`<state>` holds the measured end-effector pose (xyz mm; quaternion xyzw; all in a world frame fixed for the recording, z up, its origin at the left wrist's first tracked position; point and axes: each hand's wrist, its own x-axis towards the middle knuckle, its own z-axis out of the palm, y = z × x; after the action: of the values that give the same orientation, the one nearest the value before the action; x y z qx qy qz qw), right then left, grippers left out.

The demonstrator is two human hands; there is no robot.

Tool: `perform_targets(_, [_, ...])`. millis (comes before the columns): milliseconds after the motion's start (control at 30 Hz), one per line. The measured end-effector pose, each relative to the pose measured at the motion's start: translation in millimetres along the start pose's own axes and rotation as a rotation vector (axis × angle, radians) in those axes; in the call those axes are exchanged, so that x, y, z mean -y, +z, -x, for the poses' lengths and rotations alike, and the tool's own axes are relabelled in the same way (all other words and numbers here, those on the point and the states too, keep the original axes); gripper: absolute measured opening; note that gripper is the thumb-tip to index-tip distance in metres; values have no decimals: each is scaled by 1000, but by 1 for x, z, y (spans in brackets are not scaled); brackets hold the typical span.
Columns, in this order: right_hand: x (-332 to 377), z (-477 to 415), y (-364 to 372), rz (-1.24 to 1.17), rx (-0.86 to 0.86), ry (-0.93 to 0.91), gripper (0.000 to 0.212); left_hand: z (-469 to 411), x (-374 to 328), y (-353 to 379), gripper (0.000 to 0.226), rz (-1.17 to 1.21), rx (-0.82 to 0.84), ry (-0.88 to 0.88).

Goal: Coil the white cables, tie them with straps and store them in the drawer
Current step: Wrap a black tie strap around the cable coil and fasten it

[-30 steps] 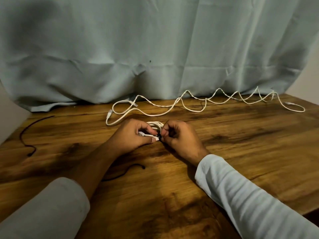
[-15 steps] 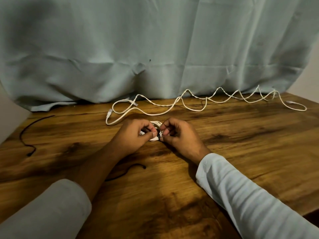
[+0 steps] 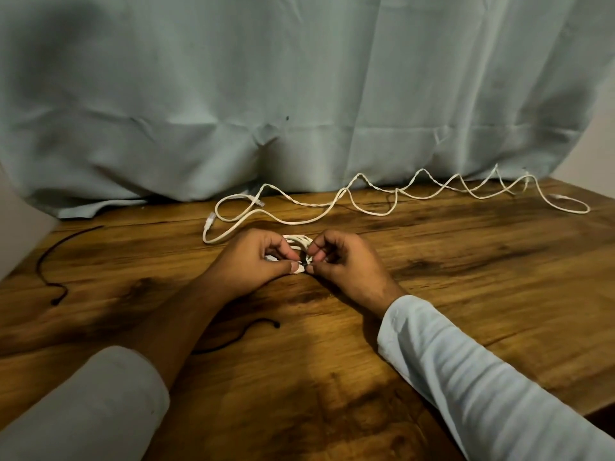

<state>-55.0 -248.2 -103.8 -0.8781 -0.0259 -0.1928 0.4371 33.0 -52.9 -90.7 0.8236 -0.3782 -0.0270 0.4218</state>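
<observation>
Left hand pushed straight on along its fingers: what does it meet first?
The left hand points rightward, so first the small coiled white cable it pinches, then the right hand just beyond; depth is unclear.

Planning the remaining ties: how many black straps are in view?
3: a long strap near the table's left edge, a short strap by the left forearm, a third strap on the coiled cable between left hand and right hand. Others may be hidden.

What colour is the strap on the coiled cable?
Black; the strap shows best in the head view.
</observation>
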Motion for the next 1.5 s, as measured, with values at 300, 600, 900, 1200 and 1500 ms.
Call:
perform_targets(300, [-2,-1,-1,53,4,-57,30,3,-7,9,11,-136,-92,34])
perform_targets(600, [4,0,-2,180,49,-98,26,3,-8,14,10,-211,-117,49])
perform_targets(900, [8,0,-2,226,49,-102,27,-1,-12,27,9,-238,-221,3])
perform_targets(1200, [9,6,-1,249,38,-84,27,4,-3,7,8,120,-61,-10])
perform_targets(1500, [7,4,-1,321,49,-123,26,5,-4,14,4,-182,-165,139])
